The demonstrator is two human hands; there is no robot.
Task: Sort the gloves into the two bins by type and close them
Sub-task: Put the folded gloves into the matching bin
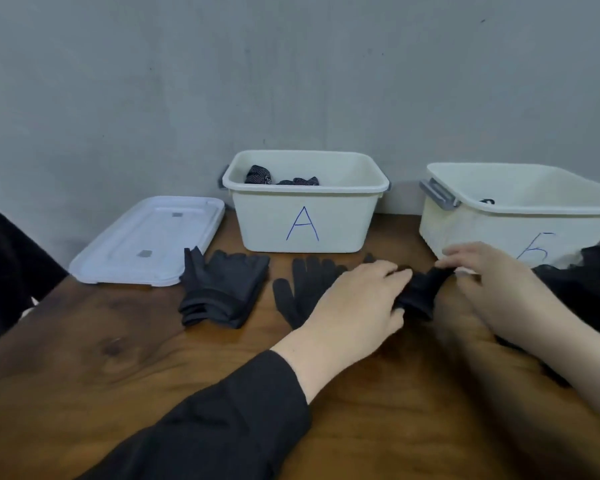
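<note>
Between bins, dark glove (420,292) lying crosswise (bunched), both hands gripping

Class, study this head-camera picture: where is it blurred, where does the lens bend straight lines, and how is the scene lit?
Head view: the right hand and the dark glove it grips with the left hand are motion-smeared; bin A stays sharp. Wide-angle distortion tilts the right bin outward. Lighting is soft and even, with faint shadows and no glare on the lid.

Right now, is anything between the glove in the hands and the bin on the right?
Nothing visible. Both hands hold the glove just in front of that bin, which is open.
</note>
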